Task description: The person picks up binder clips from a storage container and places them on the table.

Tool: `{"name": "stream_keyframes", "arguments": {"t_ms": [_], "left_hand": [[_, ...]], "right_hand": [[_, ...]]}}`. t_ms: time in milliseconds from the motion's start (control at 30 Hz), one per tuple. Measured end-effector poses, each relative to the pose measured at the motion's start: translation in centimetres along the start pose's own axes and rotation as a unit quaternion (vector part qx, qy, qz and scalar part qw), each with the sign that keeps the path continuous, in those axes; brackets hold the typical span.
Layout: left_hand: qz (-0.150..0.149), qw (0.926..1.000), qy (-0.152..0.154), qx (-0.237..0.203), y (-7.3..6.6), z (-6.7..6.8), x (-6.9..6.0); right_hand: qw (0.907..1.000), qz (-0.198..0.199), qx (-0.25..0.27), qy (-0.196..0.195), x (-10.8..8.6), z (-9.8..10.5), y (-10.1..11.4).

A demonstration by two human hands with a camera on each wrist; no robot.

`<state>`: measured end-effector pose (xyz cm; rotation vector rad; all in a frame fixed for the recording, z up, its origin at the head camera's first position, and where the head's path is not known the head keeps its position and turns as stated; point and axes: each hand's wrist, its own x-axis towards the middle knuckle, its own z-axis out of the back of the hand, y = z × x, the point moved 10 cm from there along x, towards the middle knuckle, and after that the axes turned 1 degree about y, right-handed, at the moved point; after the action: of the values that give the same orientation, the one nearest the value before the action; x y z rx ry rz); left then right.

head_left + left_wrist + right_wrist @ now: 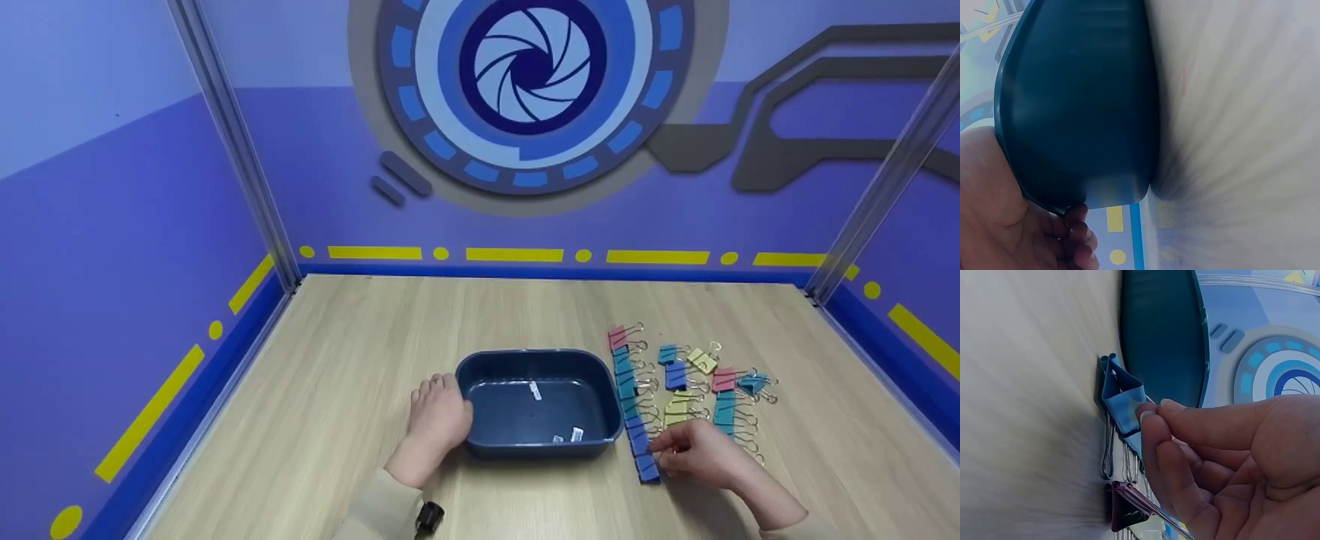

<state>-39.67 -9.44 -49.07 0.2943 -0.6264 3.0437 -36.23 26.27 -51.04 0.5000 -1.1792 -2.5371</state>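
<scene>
A dark blue plastic bin stands on the table, with a few small white labels on its floor. My left hand holds the bin's left side, curled fingers at the rim in the left wrist view; the thumb's contact is partly hidden. Along the bin's right side runs a row of binder clips, pink at the far end, then teal, then blue. At the row's near end my right hand pinches a blue binder clip between thumb and forefinger, seemingly by its wire handle.
Right of the row lie more binder clips: a yellow clip, a blue clip, a pink clip and several teal ones. A small black object is by the left sleeve. Printed walls enclose the wooden table.
</scene>
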Motion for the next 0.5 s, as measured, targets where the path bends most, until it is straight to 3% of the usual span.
{"name": "stream_keyframes", "arguments": {"t_ms": [267, 500], "left_hand": [[0.000, 1.0000, 0.005, -0.002, 0.0, -0.1, -0.1], [-0.005, 1.0000, -0.001, 0.006, -0.1, 0.2, 0.1]], "right_hand": [[0.9999, 0.006, -0.010, -0.006, 0.2, 0.1, 0.2], [0.9971, 0.023, -0.065, -0.032, 0.2, 0.9, 1.1]]}}
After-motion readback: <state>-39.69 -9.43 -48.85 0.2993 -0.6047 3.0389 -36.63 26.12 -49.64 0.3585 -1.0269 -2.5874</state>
